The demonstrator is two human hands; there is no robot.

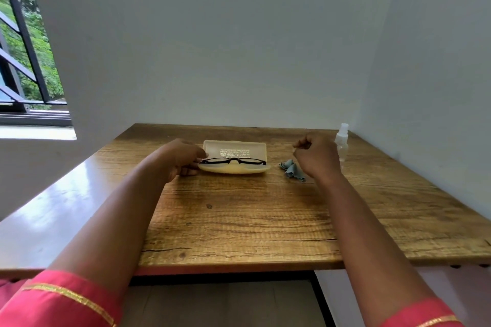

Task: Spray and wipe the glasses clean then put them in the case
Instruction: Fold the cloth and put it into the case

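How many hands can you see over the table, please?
2. The left hand grips the left end of the open case, where the glasses lie; the right hand hovers, fingers curled, by the cloth, near the spray bottle. Neither is hidden.

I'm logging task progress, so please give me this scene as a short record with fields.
glasses: black frame, lying in the open case
case: cream, lid open, on the table
left hand: grips the case's left end
right hand: fingers curled, nothing seen in it, raised near the cloth
cloth: crumpled, right of the case
spray bottle: upright, back right corner
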